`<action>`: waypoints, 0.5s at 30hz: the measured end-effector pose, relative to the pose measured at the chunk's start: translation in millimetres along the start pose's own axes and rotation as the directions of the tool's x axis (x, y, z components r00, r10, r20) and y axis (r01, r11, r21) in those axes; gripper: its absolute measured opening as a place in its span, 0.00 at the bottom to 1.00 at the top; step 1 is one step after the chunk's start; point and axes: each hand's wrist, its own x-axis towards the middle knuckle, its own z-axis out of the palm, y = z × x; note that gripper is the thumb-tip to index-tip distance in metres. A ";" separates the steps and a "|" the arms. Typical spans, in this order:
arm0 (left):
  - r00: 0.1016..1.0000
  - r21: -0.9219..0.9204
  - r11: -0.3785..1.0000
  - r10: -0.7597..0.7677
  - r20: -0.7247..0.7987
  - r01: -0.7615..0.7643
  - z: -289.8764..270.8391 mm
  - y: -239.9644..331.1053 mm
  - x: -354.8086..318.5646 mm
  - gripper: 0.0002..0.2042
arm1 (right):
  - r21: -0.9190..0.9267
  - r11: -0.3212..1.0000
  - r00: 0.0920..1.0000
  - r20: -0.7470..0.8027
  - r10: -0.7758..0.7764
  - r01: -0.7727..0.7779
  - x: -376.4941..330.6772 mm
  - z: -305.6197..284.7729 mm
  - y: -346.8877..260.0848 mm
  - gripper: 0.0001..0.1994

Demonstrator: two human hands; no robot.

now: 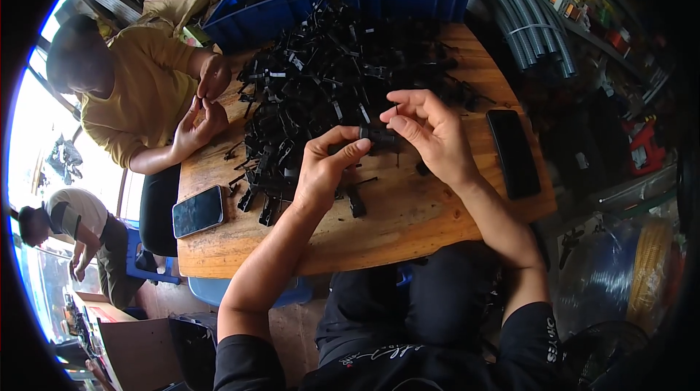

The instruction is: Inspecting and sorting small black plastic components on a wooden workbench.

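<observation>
Found the left hand (324, 161) at centre of frame, gripping a black part (376, 136) firmly between thumb and fingers. Noted the black part above the table, pointing toward the right hand (436, 139), just right of centre. Observed a narrow pinch of right thumb and index finger on a thin dark piece (397, 110), too small to identify. Cannot tell whether in contact with the black part.

Recorded a heap of black parts (306, 92) across the upper middle of the frame, spread over a wooden table (415, 227). Logged one phone (198, 212) at the table's left edge and a second, dark phone (512, 154) at its right. Sighted two blue bins (401, 1) at top centre, holding dark items, and grey hose (529, 26), coiled, at upper right.

Noted a co-worker in a yellow-brown top (149, 81) at upper left, bringing both hands together near the heap. Noted another person (80, 220) at lower left, bent forward, well apart from the table.
</observation>
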 end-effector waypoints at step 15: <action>0.833 0.477 0.719 0.551 0.053 -0.506 5.8 -3.9 -5.9 0.11 | 0.208 0.909 0.924 0.208 0.320 -0.362 0.9 -0.6 14.5 0.05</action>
